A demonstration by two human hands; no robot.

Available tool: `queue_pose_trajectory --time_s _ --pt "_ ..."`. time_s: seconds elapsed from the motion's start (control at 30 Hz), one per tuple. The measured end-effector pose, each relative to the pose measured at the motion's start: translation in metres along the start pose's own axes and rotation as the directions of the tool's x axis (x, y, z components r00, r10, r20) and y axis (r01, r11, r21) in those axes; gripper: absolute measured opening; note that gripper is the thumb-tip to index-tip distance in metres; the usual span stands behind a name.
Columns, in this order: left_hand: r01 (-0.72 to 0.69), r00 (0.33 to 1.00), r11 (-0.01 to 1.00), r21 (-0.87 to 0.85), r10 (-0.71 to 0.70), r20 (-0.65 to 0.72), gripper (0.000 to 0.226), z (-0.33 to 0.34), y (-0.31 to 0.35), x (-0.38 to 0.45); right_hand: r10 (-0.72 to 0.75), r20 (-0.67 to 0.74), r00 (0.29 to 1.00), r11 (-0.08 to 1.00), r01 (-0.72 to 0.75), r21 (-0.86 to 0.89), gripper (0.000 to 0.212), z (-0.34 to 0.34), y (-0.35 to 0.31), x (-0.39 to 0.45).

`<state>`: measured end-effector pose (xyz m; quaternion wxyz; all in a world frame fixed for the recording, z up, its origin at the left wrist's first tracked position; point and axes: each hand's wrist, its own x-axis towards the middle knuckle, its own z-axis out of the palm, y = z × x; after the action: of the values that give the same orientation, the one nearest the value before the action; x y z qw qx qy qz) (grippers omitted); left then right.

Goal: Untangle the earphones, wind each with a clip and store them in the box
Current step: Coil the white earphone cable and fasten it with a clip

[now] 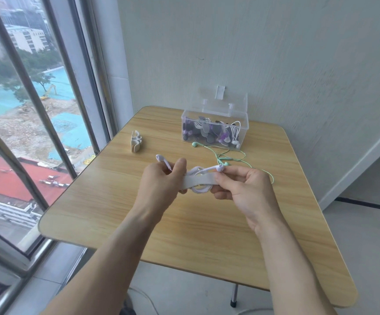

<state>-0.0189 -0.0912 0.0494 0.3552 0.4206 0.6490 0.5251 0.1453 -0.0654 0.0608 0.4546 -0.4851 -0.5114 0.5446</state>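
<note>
here both hands (161, 178) (239, 185) pinch clip (198, 181) over white earphones (201, 189)

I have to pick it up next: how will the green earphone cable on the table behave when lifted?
The green earphones will probably be floppy: the thin cable lies in loose curves on the table. It looks light, so one pinch should lift it. One bud lies close beside the clear box, so trailing ends may drag or snag there.
</note>
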Motion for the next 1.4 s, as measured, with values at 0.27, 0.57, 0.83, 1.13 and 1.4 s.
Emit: queue_pose_trajectory --time_s 0.27,0.57,0.83,1.13,1.4 --pt "0.164 0.89 0.943 0.289 -0.268 0.369 0.059 -0.008 0.004 0.002 0.106 0.334 0.937 0.92 0.036 -0.391 0.025 -0.011 0.005 0.0" --pt "-0.046 0.859 0.862 0.505 -0.224 0.461 0.04 0.0 0.006 -0.013 0.156 0.409 0.899 0.956 -0.033 -0.293 0.029 -0.002 0.01 0.0" --pt "-0.021 0.907 0.865 0.502 -0.195 0.374 0.069 -0.004 0.002 0.001 0.065 0.356 0.932 0.996 -0.037 -0.085 0.016 0.001 0.018 0.003" --pt "-0.034 0.954 0.95 0.312 -0.063 0.294 0.06 -0.008 -0.002 0.014 -0.034 0.213 0.977 0.995 0.053 -0.083 0.025 0.019 0.016 0.006" --pt "0.0 0.945 0.961 0.276 -0.09 0.314 0.062 -0.028 -0.002 0.018 -0.004 0.347 0.938 0.998 0.027 -0.061 0.019 0.031 0.018 0.005"
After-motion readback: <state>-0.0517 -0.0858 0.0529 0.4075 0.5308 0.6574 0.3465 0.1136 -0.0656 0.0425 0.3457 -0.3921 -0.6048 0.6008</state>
